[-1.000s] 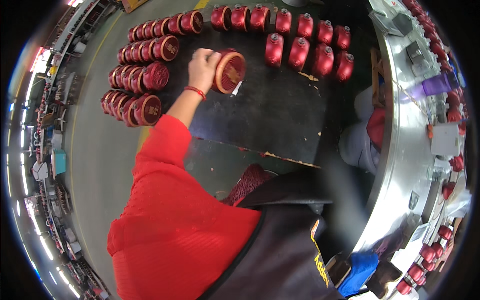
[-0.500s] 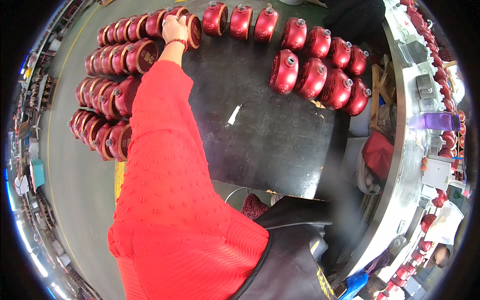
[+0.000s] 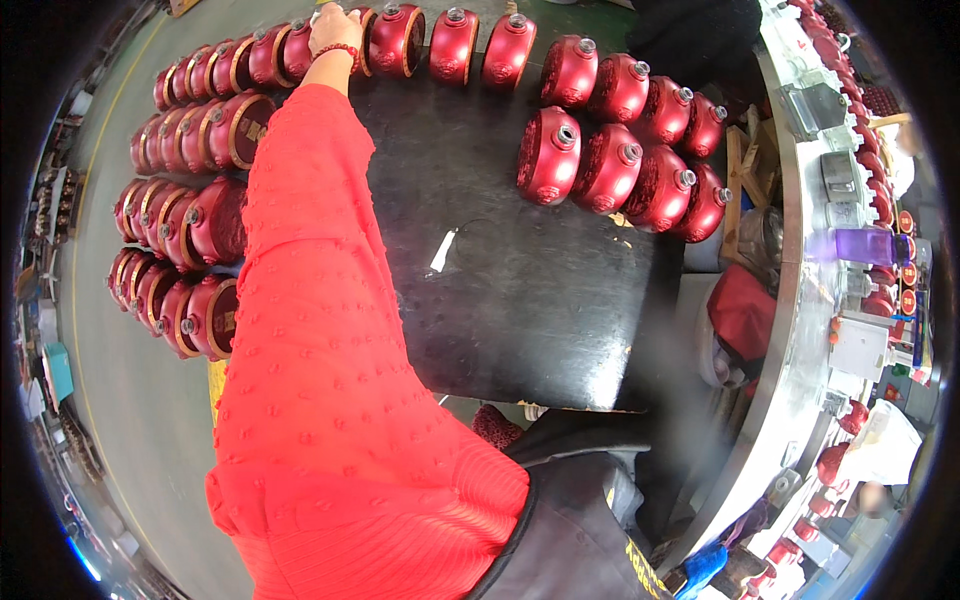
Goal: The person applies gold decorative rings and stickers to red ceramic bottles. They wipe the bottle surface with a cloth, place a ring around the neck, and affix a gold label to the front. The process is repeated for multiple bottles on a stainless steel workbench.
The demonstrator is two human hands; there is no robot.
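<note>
My left hand, with a beaded bracelet at its wrist, reaches to the far edge of the black table. The fingers look closed and point away from me, among red drum-shaped bottles with clear necks; what they hold is hidden behind the hand. Directly left of it stands one such bottle. Another bottle, partly covered by the hand, is just to its right. Beyond that comes a bottle with a wooden rim. The left arm, in a red sleeve, stretches across the table's left side. My right hand is out of view.
Several bottle rows line the left side. More bottles stand at the far right of the table. A small white piece lies mid-table. To the right runs a metal-edged bench with a purple container.
My left hand has reached farther away, toward the far ends of the bottles. The whole view has shifted slightly, with the table and bottles appearing more to the left.
</note>
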